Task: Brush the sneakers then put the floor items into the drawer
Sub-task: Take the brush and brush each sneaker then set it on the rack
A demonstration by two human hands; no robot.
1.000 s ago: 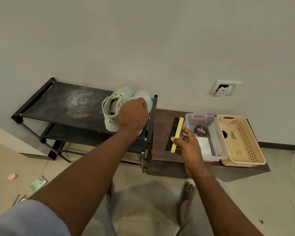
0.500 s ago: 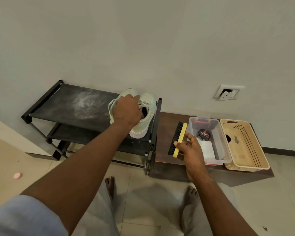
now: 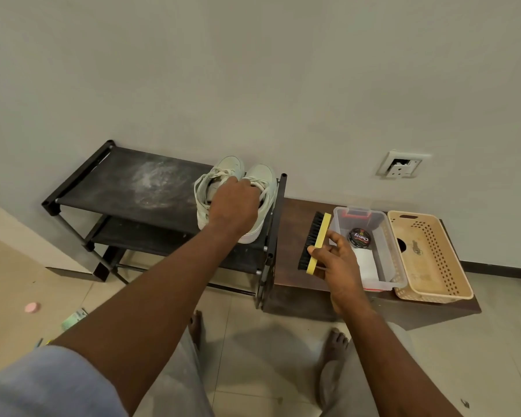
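1. Clear bin [image 3: 387,233], on the right half of the table [image 3: 295,224]: holds a round polish tin [image 3: 359,236] and a white folded sheet [image 3: 366,264].
2. Beige basket [image 3: 433,296], just beside the bin at the table's right edge: holds one small item, too small to identify.
3. Sneakers [image 3: 263,179]: paired at the right end of the shoe rack's [image 3: 118,182] top shelf. Your left hand [image 3: 233,206] lies on top, fingers curled into their openings.
4. Brush [image 3: 315,242]: your right hand [image 3: 339,263] pinches its yellow back, bristles facing left, over the table's left part.

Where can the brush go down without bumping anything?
The top shelf is bare from its left rail to the sneakers, only dusty. Under the brush, a strip of brown table lies free between rack and clear box. Box and beige basket crowd the table's right side.
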